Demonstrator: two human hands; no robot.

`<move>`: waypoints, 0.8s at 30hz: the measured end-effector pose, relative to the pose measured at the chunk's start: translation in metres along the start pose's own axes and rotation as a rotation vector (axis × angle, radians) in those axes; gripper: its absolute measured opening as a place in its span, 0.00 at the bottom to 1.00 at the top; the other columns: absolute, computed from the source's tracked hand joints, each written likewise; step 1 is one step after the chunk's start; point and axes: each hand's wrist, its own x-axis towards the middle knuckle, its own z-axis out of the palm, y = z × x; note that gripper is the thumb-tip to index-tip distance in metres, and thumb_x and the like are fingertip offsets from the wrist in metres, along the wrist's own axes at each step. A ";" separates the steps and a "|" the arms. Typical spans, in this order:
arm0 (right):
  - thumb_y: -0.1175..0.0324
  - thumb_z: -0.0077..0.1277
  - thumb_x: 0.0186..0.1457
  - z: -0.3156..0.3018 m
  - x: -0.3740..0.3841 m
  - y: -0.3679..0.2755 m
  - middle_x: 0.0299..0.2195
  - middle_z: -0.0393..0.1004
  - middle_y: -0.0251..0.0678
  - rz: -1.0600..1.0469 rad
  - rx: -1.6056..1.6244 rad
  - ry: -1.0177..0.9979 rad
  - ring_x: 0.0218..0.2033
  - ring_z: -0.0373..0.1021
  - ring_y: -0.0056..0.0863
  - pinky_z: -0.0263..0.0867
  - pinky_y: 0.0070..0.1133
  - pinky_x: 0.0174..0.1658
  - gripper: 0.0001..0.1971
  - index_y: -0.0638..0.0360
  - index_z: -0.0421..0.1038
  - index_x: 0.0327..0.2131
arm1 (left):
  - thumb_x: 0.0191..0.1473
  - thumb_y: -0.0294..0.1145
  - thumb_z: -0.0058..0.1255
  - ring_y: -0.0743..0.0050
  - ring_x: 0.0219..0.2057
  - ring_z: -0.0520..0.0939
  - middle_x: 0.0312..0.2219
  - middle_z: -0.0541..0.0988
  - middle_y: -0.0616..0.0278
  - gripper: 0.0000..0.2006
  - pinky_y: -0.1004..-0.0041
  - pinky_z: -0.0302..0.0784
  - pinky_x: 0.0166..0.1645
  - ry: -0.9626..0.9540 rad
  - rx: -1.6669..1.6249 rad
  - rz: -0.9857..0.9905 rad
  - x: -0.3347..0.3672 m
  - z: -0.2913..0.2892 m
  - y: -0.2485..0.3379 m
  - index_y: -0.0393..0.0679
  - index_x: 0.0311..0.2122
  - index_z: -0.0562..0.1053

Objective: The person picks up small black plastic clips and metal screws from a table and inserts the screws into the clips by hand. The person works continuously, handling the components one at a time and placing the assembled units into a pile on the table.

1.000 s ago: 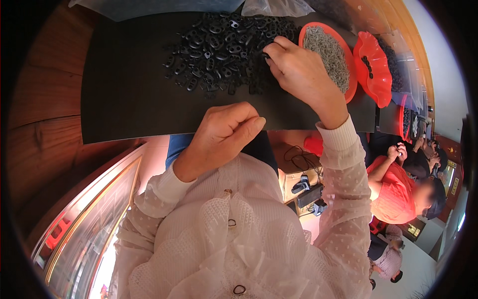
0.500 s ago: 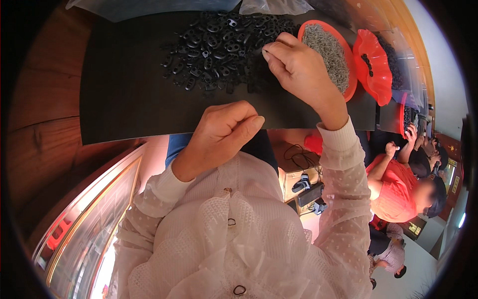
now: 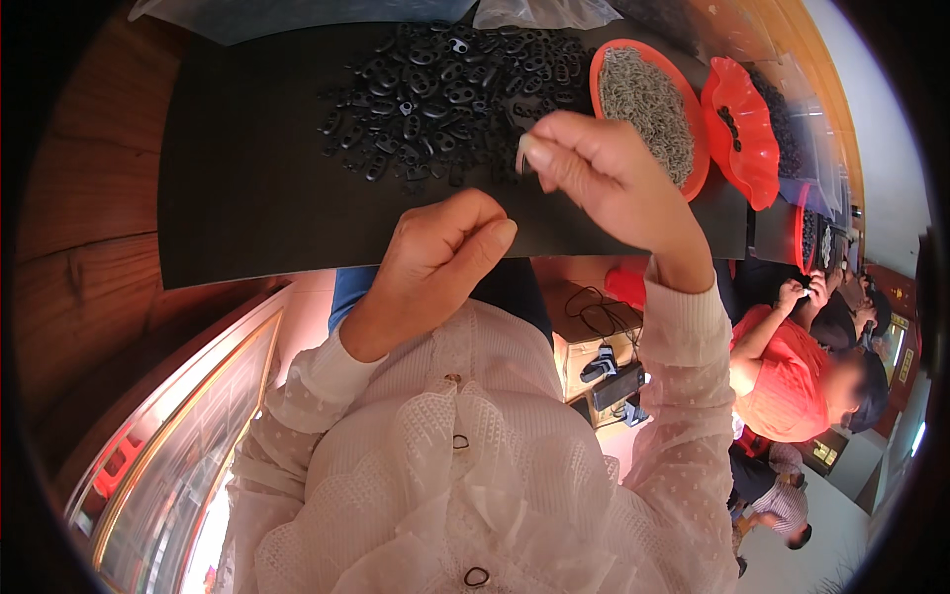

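My left hand [image 3: 430, 262] is closed near the table's front edge, thumb lying along the curled fingers. Whatever it holds, if anything, is hidden inside the fist. Above and to its right, my right hand [image 3: 609, 178] pinches a small dark piece [image 3: 523, 165] between thumb and fingertips; its exact shape is too small to make out. Just beyond both hands spreads a heap of small black plastic pieces [image 3: 435, 89], many of them oval with two holes. Right of the heap is an orange-red bowl [image 3: 702, 163] filled with small grey metal pieces [image 3: 648, 109] resembling springs.
A wavy-edged red dish [image 3: 757, 148] with a few dark pieces stands beyond the bowl. Clear plastic bags [image 3: 544, 12] lie along the far edge of the black table [image 3: 247, 198]. At right, a person in a red shirt [image 3: 787, 376] works at the adjoining table.
My right hand has drawn back from the heap, down toward my left hand, with a small dark piece now showing at its fingertips. My left hand has shifted only slightly.
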 end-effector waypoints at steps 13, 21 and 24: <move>0.67 0.55 0.54 0.014 -0.012 -0.003 0.19 0.65 0.41 -0.192 -0.223 -0.113 0.20 0.63 0.38 0.58 0.28 0.25 0.12 0.65 0.67 0.24 | 0.53 0.21 0.47 0.91 0.20 0.65 0.18 0.69 0.71 0.03 0.82 0.60 0.22 0.008 -0.071 -0.028 0.004 0.002 0.001 0.35 0.33 0.71; 0.65 0.54 0.53 0.020 -0.016 -0.002 0.19 0.66 0.42 -0.174 -0.243 -0.023 0.22 0.66 0.43 0.60 0.31 0.24 0.14 0.64 0.65 0.22 | 0.52 0.20 0.48 0.92 0.20 0.65 0.18 0.69 0.72 0.02 0.82 0.60 0.23 -0.004 -0.069 -0.098 0.004 0.001 0.008 0.35 0.32 0.72; 0.64 0.54 0.53 0.024 -0.018 -0.001 0.21 0.68 0.43 -0.195 -0.296 0.018 0.22 0.66 0.45 0.61 0.33 0.24 0.14 0.63 0.64 0.22 | 0.52 0.20 0.47 0.92 0.21 0.66 0.19 0.70 0.71 0.03 0.82 0.61 0.23 -0.001 -0.075 -0.095 0.004 0.001 0.007 0.35 0.32 0.73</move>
